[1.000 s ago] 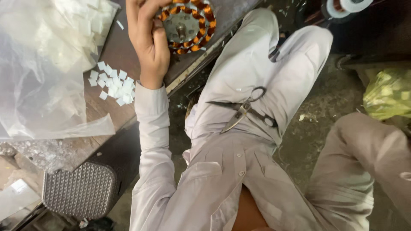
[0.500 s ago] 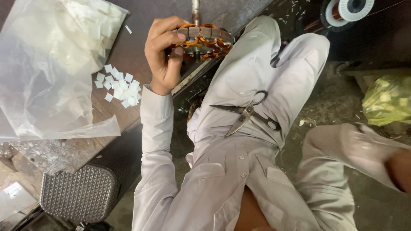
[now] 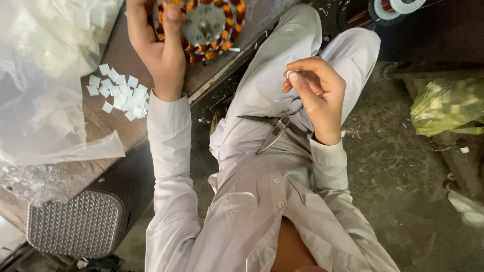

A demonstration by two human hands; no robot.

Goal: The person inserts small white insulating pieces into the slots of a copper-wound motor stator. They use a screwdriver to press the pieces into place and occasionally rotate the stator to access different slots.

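Note:
My left hand (image 3: 156, 48) grips a round motor stator (image 3: 204, 25) with orange copper windings and a grey metal centre, held over the edge of the wooden bench (image 3: 113, 131). My right hand (image 3: 315, 93) hovers above my lap, its fingers curled with thumb and forefinger pinched together; whether a small piece sits between them I cannot tell. Open scissors (image 3: 275, 131) lie on my lap just below that hand. A heap of small white paper squares (image 3: 116, 93) lies on the bench beside my left wrist.
A large clear plastic bag (image 3: 45, 85) of white pieces covers the bench's left part. A grey textured box (image 3: 80, 221) stands at lower left. A yellow-green bag (image 3: 448, 103) lies on the floor at right, wire spools (image 3: 390, 7) at top right.
My right hand has come into view from the right and now sits above the scissors. My left hand has turned the stator so its flat face shows.

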